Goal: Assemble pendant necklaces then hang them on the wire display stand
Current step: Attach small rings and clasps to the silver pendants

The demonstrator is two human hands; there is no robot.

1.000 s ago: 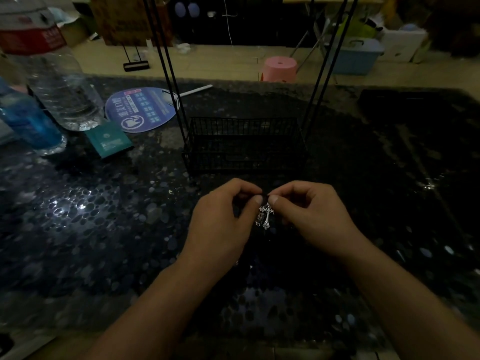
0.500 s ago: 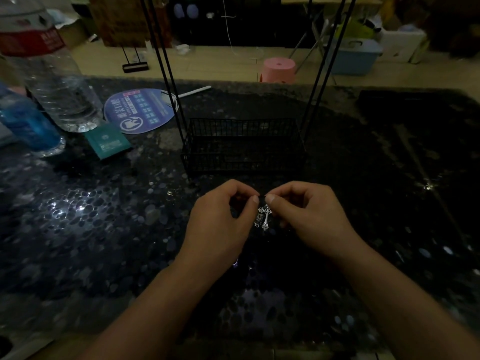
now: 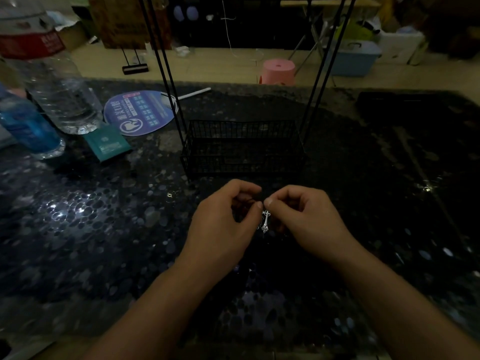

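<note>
One silver pendant (image 3: 265,221) hung at mid-frame, just below the meeting fingertips of both hands. The left hand (image 3: 223,224) and right hand (image 3: 306,219) each pinched something at its top with curled fingers; too dark to tell what. Just above them stood the wire stand (image 3: 241,149) on the table (image 3: 91,229). Bottles (image 3: 57,81) and a fan (image 3: 141,113) lay upper left.

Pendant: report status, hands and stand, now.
Left hand and right hand both pinching at cross pendant. Cord too dark to see. Wire stand just beyond, nothing between.
</note>
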